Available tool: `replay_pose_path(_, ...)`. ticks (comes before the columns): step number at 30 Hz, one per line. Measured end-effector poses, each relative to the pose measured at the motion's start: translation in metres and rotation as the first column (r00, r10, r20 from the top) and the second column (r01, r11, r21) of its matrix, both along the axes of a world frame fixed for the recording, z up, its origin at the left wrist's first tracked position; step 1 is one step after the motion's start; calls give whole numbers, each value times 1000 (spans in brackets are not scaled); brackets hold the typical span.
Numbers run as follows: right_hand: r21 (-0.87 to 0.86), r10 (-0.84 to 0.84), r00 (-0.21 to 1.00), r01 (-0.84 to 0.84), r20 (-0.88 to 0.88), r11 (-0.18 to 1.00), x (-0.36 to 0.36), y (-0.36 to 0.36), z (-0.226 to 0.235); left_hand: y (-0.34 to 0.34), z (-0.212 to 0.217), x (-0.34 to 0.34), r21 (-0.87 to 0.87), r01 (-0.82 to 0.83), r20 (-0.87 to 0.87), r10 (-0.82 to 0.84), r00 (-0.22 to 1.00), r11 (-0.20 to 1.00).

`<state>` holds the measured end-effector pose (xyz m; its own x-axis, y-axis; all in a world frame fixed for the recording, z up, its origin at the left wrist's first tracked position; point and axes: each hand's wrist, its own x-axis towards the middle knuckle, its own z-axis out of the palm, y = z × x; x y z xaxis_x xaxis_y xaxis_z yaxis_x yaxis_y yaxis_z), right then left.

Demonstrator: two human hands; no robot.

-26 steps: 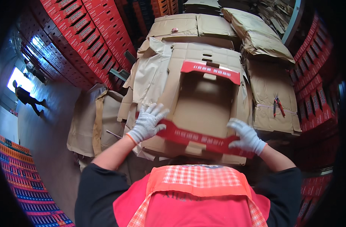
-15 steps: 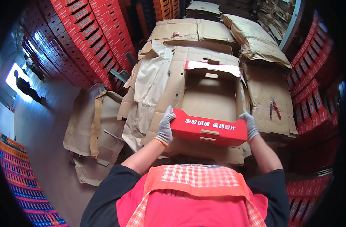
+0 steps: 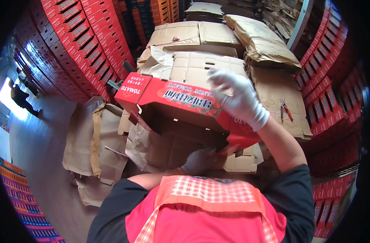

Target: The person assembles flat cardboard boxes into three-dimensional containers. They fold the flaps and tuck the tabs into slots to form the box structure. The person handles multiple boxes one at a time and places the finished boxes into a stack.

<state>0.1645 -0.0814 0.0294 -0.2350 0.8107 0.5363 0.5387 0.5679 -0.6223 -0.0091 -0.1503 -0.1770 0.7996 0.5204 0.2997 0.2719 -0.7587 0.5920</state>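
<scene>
The carton (image 3: 150, 90) is red, the right glove (image 3: 244, 103) white, the apron (image 3: 211, 189) orange-and-white checked.

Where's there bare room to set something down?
The grey floor is bare between the colourful box stacks and the left brown bundle. The right cardboard pile shows a bare patch beyond the red-handled pliers. The middle is crowded: the red box, left hand and right hand cover part of the flattened cardboard.
</scene>
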Motion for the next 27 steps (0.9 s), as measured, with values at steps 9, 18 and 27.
replay_pose_path(9, 312, -414, 895, 350, 167, 883, 33, -8, 2, 81, 198, 31, 473, -174, -91, 244, 966, 864)
replay_pose_path(18, 85, -199, 827, 182, 525, 980, 84, -18, 16, 92, 193, 26, 464, -76, -160, 167, 973, 883)
replay_pose_path(27, -165, -143, 736, 329, 662, 930, 37, 35, -7, 75, 176, 18, 408, -189, 85, 169, 982, 893)
